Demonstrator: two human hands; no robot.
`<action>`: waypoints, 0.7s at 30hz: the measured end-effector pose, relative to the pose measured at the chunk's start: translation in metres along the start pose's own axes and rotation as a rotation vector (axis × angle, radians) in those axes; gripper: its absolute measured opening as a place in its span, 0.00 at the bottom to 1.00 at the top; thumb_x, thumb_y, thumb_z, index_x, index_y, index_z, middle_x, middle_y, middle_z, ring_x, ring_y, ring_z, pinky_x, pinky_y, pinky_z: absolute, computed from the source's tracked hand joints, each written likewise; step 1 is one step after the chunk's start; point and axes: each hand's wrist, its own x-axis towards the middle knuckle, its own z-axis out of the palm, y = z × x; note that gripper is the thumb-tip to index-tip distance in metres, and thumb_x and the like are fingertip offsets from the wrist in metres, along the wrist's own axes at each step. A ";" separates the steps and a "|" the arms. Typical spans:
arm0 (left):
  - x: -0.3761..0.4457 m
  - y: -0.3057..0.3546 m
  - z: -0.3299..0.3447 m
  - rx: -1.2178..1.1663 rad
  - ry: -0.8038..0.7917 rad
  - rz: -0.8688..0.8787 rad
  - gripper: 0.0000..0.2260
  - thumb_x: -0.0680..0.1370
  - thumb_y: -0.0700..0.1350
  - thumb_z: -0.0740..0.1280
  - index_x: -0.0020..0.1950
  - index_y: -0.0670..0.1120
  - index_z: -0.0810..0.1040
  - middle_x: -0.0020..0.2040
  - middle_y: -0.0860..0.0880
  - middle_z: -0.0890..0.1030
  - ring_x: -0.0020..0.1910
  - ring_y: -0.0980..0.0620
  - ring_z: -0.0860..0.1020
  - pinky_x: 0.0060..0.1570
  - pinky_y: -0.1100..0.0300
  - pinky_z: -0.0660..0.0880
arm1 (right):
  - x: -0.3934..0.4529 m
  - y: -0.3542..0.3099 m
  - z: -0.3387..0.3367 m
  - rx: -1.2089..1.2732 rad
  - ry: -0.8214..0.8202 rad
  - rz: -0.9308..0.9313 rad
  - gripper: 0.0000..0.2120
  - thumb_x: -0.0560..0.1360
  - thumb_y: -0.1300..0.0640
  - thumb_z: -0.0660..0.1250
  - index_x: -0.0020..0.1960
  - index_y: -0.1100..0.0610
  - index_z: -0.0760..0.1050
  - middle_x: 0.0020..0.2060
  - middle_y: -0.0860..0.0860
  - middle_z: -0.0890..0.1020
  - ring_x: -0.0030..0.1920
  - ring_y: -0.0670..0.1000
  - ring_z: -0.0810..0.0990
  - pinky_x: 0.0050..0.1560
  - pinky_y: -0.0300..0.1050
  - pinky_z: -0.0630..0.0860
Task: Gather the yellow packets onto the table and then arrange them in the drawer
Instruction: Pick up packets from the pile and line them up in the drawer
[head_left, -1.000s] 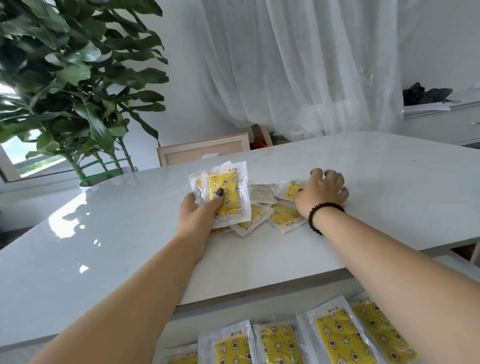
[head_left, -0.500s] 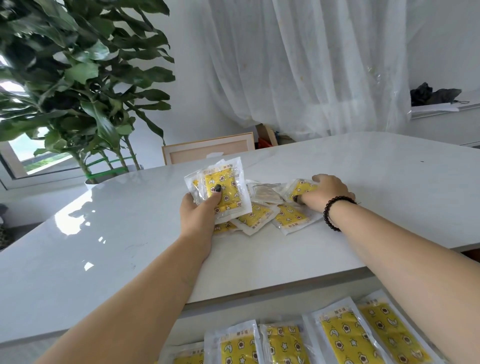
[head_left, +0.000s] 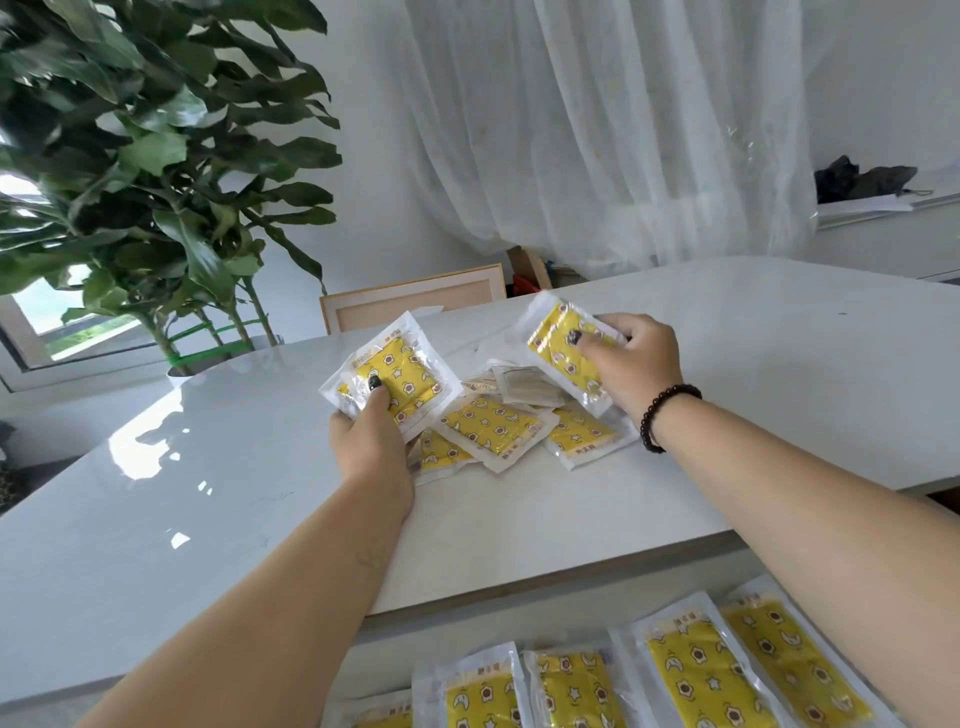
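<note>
At the far left, a tall leafy potted plant (head_left: 145, 171) stands behind the white table (head_left: 208, 499). My left hand (head_left: 371, 441) is raised just above the tabletop, thumb curled over a small stack of yellow packets (head_left: 395, 382) in clear wrappers, printed with stars and flowers; how many are in the stack I cannot tell. Just right of that hand, a loose pile of packets (head_left: 493, 428) lies flat on the table, overlapping one another, one pale packet (head_left: 524, 384) among them showing no yellow. Behind the pile, past the table's far edge, a wooden frame (head_left: 415, 301) leans upright. To the right, my right hand (head_left: 636, 366), a dark bead bracelet (head_left: 662, 415) on its wrist, pinches one yellow packet (head_left: 563, 348) by its edge, lifted and tilted above the pile. A sheer white curtain (head_left: 597, 130) hangs behind. Along the bottom edge, below the table's near rim, a row of packets (head_left: 691, 670) lies side by side in the open drawer (head_left: 384, 654).
</note>
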 end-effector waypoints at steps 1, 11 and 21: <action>0.001 0.000 0.000 -0.005 0.009 -0.008 0.06 0.78 0.47 0.65 0.54 0.50 0.72 0.44 0.50 0.79 0.35 0.48 0.79 0.26 0.61 0.73 | -0.002 -0.005 0.006 0.032 -0.009 0.009 0.04 0.72 0.59 0.70 0.46 0.58 0.81 0.38 0.52 0.83 0.37 0.51 0.82 0.40 0.47 0.81; 0.000 0.001 -0.001 -0.035 0.038 0.002 0.06 0.78 0.46 0.65 0.55 0.50 0.73 0.45 0.50 0.80 0.36 0.52 0.80 0.28 0.62 0.73 | -0.052 0.000 0.066 -0.697 -0.283 -0.230 0.17 0.77 0.46 0.63 0.56 0.59 0.73 0.54 0.54 0.77 0.55 0.55 0.74 0.53 0.47 0.73; -0.002 0.001 0.000 0.013 0.031 0.026 0.03 0.77 0.48 0.65 0.48 0.53 0.72 0.44 0.50 0.80 0.38 0.47 0.80 0.38 0.54 0.77 | -0.052 0.003 0.059 -0.937 -0.309 -0.247 0.31 0.71 0.33 0.61 0.62 0.56 0.69 0.59 0.52 0.75 0.61 0.57 0.70 0.60 0.53 0.66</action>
